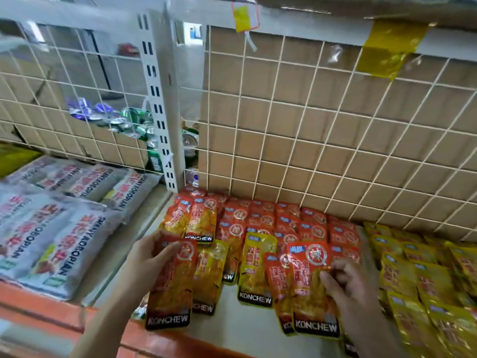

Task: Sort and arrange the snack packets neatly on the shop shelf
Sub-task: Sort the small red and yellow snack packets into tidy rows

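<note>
Both hands grip reds low in frame: left hand wraps the top of one red packet, right hand pinches the upper edge of a second red packet, labels up. My read: I'm pulling by colour. Stray yellow packets lie between them on the shelf, before the red rows; the yellow stack sits lower right.
</note>
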